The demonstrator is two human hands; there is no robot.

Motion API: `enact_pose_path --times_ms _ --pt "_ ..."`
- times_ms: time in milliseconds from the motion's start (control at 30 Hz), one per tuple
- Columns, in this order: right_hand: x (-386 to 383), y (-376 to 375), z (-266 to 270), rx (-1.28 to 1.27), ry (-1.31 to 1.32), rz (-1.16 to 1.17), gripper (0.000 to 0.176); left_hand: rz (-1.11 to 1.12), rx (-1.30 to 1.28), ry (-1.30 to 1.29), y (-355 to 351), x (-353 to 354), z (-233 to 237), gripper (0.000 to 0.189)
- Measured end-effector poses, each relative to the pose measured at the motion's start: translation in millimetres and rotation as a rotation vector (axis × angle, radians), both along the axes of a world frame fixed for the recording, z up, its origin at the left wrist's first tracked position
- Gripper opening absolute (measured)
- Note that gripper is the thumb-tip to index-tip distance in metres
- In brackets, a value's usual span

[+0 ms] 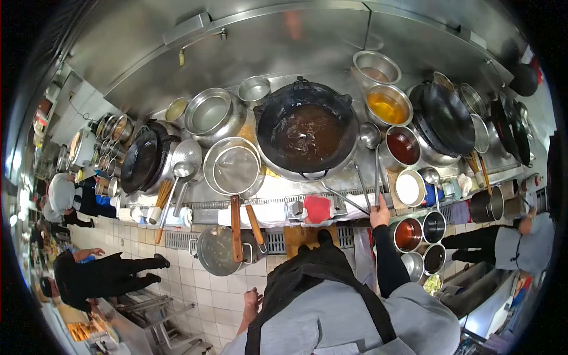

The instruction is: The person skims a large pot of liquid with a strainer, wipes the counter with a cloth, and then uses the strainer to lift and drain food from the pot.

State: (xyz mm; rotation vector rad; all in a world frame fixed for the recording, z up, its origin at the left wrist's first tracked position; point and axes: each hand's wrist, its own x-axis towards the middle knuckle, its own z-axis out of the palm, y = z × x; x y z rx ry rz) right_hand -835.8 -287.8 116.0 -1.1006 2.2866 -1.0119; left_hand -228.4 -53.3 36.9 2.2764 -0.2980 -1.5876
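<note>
My apron is black over a grey shirt, and my right sleeve is black too. The ladle is silvery grey. I see a black wok with dark brown liquid, golden-yellow liquid in a silver bowl, deep red sauce and a white filling. The cloth at the counter edge is bright red, the strainer handle reddish brown. Below, white floor tiles form a grid with darker lines.

Glossy steel ladle, metallic
</note>
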Motion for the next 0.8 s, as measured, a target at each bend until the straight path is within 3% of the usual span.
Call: enact_pose_path --times_ms 167,200,300,333,433,567,600,800 --pt "-12 0 -15 -0.082 -0.477 0.009 0.063 -0.079 -0.023 -0.019 0 -15 1 0.032" --pt "-17 1 -23 -0.111 -0.370 0.055 0.053 -0.118 -0.034 -0.026 2 -17 -6 0.032" --pt "-24 0 -22 -0.083 -0.388 0.108 0.039 -0.215 -0.068 -0.030 3 -22 -21 0.033" --pt "-22 1 -12 -0.053 -0.455 0.079 0.029 -0.165 -0.044 -0.024 -1 -27 -20 0.034" --pt "-24 -1 -3 -0.044 -0.546 0.087 0.028 0.146 0.075 0.008 -29 -54 13 0.036" --pt "-27 8 -19 -0.150 -0.078 0.052 0.042 0.244 0.020 0.027 -41 -62 15 0.037" --pt "-21 8 12 -0.041 -0.038 0.022 0.051 0.280 0.000 0.038 -46 -62 18 0.037" --pt "2 10 64 0.080 -0.096 -0.017 0.052 0.645 -0.322 0.323 -75 -26 36 0.057"
